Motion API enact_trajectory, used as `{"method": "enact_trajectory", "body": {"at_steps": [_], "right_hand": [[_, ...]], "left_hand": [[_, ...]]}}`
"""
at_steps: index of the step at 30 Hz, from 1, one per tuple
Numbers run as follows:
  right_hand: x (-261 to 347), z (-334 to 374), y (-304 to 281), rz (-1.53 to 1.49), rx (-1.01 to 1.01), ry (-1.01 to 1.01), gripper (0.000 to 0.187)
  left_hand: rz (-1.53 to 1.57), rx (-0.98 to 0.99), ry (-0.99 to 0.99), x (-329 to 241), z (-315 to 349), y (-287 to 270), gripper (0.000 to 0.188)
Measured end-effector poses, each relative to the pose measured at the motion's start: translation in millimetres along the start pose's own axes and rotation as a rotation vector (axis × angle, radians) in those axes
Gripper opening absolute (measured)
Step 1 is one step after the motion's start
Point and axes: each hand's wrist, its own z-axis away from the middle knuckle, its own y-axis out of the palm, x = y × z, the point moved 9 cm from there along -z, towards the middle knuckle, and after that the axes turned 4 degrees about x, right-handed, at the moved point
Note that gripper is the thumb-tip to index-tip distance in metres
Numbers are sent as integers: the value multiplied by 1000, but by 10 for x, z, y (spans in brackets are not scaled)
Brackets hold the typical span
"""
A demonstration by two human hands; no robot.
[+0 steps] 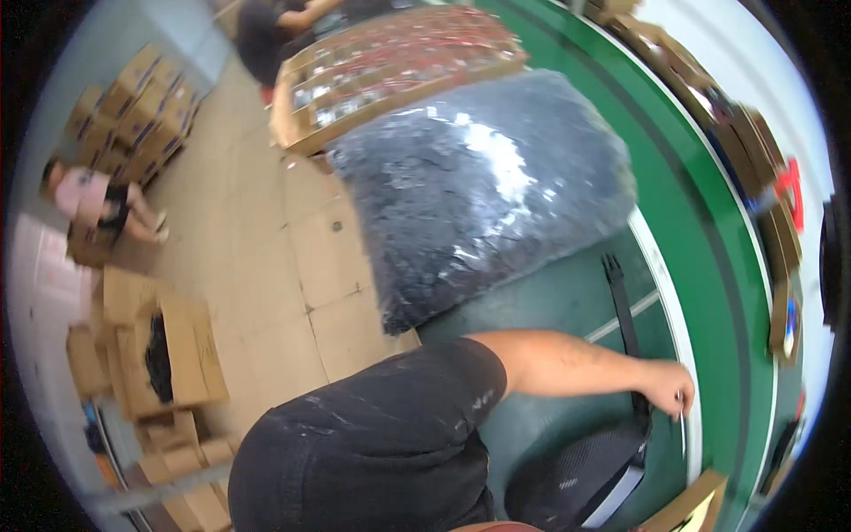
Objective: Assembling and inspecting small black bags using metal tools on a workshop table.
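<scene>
My left arm, in a black short sleeve, reaches across to the right over the green table (541, 301). At its end my left hand (667, 387) is closed near the table's white edge line. A thin pale thing shows at its fingers, too small to name. Just below the hand lies a black mesh bag (567, 474) with a pale grey strip. Its black strap (622, 310) runs up the table, ending in a buckle (612, 263). Beyond my arm sits a large clear plastic sack (496, 186) stuffed with dark items. My right hand is out of view.
Behind the sack stands a wide divided carton (403, 66) of small wrapped things. A dark-clothed person (261, 40) is beside it. A person in pink (97, 199) sits at the left, near stacked boxes (142, 111). An open carton (191, 355) stands below; more line the right wall.
</scene>
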Motion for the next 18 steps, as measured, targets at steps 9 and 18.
{"method": "enact_trajectory", "body": {"at_steps": [9,18], "right_hand": [[261,-764,1741,-408,335,231,21],[15,-706,1904,-319,558,173,14]], "left_hand": [[297,-17,-22,87,-91,-46,12],[105,-24,-13,40,-88,-34,13]]}}
